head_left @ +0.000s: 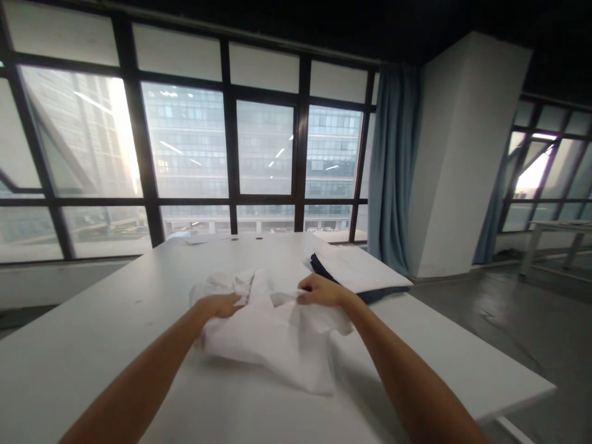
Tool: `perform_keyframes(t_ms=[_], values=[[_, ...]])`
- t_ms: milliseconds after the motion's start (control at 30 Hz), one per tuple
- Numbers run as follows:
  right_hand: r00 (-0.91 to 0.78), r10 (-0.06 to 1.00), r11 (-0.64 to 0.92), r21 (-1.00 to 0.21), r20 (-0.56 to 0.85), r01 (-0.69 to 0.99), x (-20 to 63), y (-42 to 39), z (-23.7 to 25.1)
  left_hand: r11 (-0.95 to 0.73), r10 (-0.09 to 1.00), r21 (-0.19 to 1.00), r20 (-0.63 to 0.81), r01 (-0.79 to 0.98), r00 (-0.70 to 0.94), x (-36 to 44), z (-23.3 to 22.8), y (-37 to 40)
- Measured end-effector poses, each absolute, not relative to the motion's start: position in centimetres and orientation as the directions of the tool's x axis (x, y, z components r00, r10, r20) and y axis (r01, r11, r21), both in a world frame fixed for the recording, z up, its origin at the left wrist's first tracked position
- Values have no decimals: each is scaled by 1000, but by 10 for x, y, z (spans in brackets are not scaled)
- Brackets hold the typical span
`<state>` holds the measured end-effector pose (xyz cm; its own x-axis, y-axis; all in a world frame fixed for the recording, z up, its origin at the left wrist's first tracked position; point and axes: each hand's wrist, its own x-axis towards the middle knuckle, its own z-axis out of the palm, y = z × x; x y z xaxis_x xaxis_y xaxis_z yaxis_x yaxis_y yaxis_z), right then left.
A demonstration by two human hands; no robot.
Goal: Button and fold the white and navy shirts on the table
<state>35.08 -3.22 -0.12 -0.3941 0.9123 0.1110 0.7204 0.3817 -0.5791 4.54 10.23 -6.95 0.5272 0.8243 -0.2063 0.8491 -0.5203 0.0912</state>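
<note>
White garment (272,345): one piece, loosely bunched and creased, over the near middle of the white table, between the two forearms; lower edge blurred, so whether that edge touches the tabletop cannot be told; exact cut unclear.
Left hand (224,304): bare, fingers narrowed on the fabric at the garment's left upper part; fingertips partly lost in the folds.
Right hand (321,290): bare, thumb and fingers pinching the fabric at the garment's right upper part.
White table (83,339): broad, pale top, running from the person towards the windows; right corner stands out over the floor.
Folded stack, upper layer: white cloth (365,268), laid flat near the table's right edge, beyond the right hand.
Folded stack, lower layer: navy cloth (386,294), showing along two sides beneath the white.
Far end of table: pale sheets (197,242) at left; two dark round fittings (259,238) beside them.
Windows (187,142): dark-framed, multi-paned, a large building visible through the glass.
Curtain (393,166): blue-grey, gathered, hanging beside a white column (456,160).
Floor (490,320): grey, glossy.
Second table (555,225): pale-legged, far right, well apart.
</note>
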Motion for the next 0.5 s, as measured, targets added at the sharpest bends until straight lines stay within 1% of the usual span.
perform_keyframes(t_ms=[67, 100, 167, 233, 267, 300, 367, 400, 433, 467, 500], values=[[-409, 909, 320, -763, 80, 562, 366, -43, 12, -526, 836, 101, -119, 844, 535, 37, -74, 100], [-439, 898, 279, -815, 33, 509, 373, -46, 17, -541, 834, 103, -68, 835, 548, 35, -73, 96], [-521, 847, 205, -840, -106, 503, 382, -49, 20, -609, 790, 135, 17, 782, 613, 37, -66, 80], [-564, 795, 180, -801, -223, 571, 381, -45, 15, -692, 713, 194, 31, 695, 701, 45, -58, 57], [-554, 800, 196, -771, -232, 605, 377, -41, 10, -721, 675, 225, 18, 655, 737, 49, -54, 44], [-526, 829, 232, -739, -190, 633, 370, -37, 3, -745, 641, 245, 6, 620, 768, 52, -52, 31], [-457, 889, 362, -648, 24, 670, 353, -29, -12, -790, 582, 244, 10, 563, 813, 54, -51, 9], [-446, 885, 435, -585, 137, 684, 343, -27, -20, -813, 555, 230, 23, 536, 832, 53, -52, 0], [-460, 863, 497, -523, 211, 692, 333, -25, -28, -832, 532, 213, 39, 513, 846, 51, -54, -7], [-492, 838, 540, -473, 234, 696, 324, -24, -36, -845, 516, 197, 53, 498, 855, 47, -57, -12], [-532, 819, 568, -438, 216, 696, 315, -23, -42, -849, 512, 188, 68, 493, 856, 44, -59, -17]])
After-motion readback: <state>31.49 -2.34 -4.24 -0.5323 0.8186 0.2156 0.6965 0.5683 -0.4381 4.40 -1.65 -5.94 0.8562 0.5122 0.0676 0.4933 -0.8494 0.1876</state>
